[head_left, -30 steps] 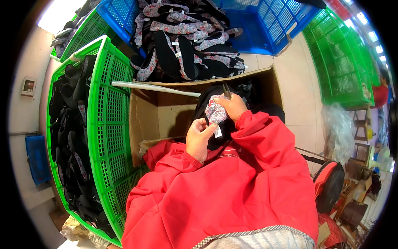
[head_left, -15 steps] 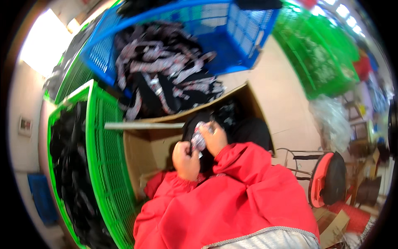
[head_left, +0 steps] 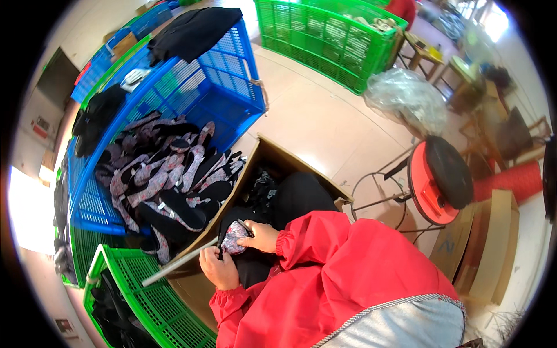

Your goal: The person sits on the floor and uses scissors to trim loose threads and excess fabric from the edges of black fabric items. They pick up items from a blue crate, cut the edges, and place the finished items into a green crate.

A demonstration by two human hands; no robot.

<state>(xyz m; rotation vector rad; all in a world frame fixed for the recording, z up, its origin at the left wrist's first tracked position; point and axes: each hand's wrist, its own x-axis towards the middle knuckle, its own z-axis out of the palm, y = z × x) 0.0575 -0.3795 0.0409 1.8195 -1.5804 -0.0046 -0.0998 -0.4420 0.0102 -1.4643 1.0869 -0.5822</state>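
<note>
Over my dark-trousered lap, both hands work on a small floral fabric piece (head_left: 233,236) with black edging, rounded at one end. My left hand (head_left: 219,270) is closed, pinching its black edge on the near left side. My right hand (head_left: 260,236) grips the other side, its thumb lying on the patterned face. The fingertips under the fabric are hidden. A cardboard box (head_left: 194,296) opens around my knees, with black shiny material (head_left: 263,188) inside it. Just left of my left hand, a thin white bar (head_left: 177,264) crosses the box edge.
A blue basket (head_left: 74,200) ahead left holds a heap of similar floral and black fabric pieces (head_left: 165,168). A green crate (head_left: 156,301) with black items stands at the near left. To the right is a round red-and-black stool (head_left: 432,182); farther off, a clear plastic bag (head_left: 406,98) and another green crate (head_left: 325,43).
My view has swung to the right, so the baskets sit farther left. Both hands still hold the fabric piece, which now shows more of its patterned face.
</note>
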